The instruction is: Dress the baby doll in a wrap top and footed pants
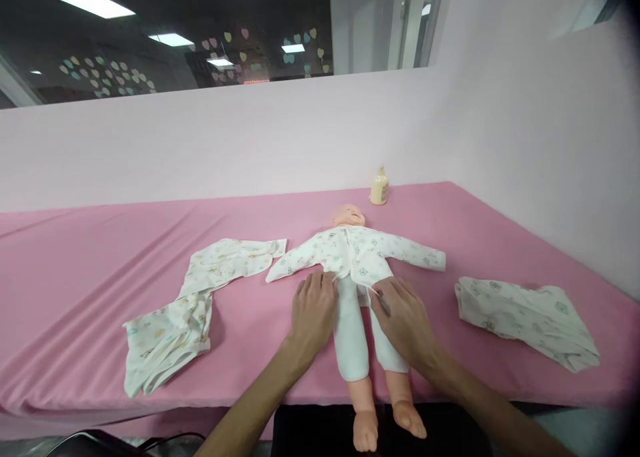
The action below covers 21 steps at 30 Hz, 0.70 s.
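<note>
Both hands work at the doll's waist: the left hand lies flat, fingers together, pressed on the hem of the top at the doll's hip; the right hand rests on the other hip, thumb and forefinger pinching what looks like a thin tie or the hem's edge, though the pinch is too small to read surely. The doll lies on its back between the hands, head away, feet over the near edge of the pink worktop. As I judge it, the top is on, both sleeves filled and the front closed, with only the hem being settled; the legs show plain white, so the printed trousers seem not yet on. Well left of the left hand lies a garment, spread out; well right of the right hand lies another, crumpled; beyond the hands, past the doll's head, stands a bottle.
</note>
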Each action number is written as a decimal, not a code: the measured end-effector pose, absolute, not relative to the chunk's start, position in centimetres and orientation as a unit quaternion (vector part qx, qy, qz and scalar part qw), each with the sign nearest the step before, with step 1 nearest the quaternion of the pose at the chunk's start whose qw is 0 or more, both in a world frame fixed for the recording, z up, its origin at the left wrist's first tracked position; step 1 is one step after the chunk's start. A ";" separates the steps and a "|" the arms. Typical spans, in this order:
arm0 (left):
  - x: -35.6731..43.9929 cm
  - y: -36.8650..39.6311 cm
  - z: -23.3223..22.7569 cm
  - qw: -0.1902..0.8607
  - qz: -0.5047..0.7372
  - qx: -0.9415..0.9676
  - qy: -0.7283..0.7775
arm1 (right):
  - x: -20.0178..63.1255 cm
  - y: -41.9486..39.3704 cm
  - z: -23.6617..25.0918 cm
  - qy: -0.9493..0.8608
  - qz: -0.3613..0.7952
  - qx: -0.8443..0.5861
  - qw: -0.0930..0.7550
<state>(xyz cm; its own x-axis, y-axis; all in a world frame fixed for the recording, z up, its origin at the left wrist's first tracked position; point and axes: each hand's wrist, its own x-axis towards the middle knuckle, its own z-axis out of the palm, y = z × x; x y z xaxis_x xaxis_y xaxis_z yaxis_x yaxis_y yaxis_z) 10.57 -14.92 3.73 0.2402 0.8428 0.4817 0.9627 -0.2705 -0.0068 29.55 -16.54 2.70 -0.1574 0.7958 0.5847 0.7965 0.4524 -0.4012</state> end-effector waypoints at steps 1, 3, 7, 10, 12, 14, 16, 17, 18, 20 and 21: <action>10.4 -14.5 3.6 0.165 -0.195 -0.769 -0.586 | 29.7 -16.4 2.8 -0.741 0.030 -0.532 0.408; 9.9 -13.7 3.3 0.173 -0.203 -0.758 -0.595 | 30.2 -16.2 3.0 -0.709 0.079 -0.546 0.440; 9.1 -12.9 2.9 0.150 -0.235 -0.740 -0.613 | 30.7 -16.3 3.0 -0.698 0.117 -0.555 0.437; 8.9 -12.9 2.8 0.126 -0.239 -0.738 -0.618 | 30.7 -16.1 2.7 -0.704 0.117 -0.563 0.416; 8.8 -13.1 3.0 0.097 -0.244 -0.736 -0.624 | 30.6 -15.8 2.5 -0.717 0.103 -0.558 0.405; 8.6 -13.5 3.4 0.041 -0.275 -0.725 -0.630 | 30.6 -15.4 2.4 -0.732 0.093 -0.546 0.397; 8.3 -14.1 4.0 -0.050 -0.326 -0.704 -0.628 | 30.6 -15.2 2.6 -0.738 0.097 -0.537 0.397; 8.2 -14.5 4.4 -0.101 -0.353 -0.690 -0.624 | 30.6 -15.1 2.8 -0.737 0.107 -0.533 0.402; 8.1 -14.9 4.7 -0.147 -0.375 -0.676 -0.617 | 30.7 -15.0 2.9 -0.732 0.122 -0.530 0.409; 8.0 -15.6 5.3 -0.214 -0.407 -0.652 -0.602 | 30.8 -15.0 3.3 -0.713 0.163 -0.532 0.426; 8.1 -15.9 5.6 -0.234 -0.419 -0.645 -0.594 | 30.9 -15.0 3.4 -0.701 0.187 -0.534 0.434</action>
<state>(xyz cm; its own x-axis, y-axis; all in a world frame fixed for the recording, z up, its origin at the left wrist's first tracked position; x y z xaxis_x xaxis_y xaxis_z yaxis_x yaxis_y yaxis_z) 8.09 -15.95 5.55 -0.0571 0.9635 0.2615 0.5710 -0.1833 0.8002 30.88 -15.04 3.44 -0.0539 0.9109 0.4091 0.5865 0.3605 -0.7253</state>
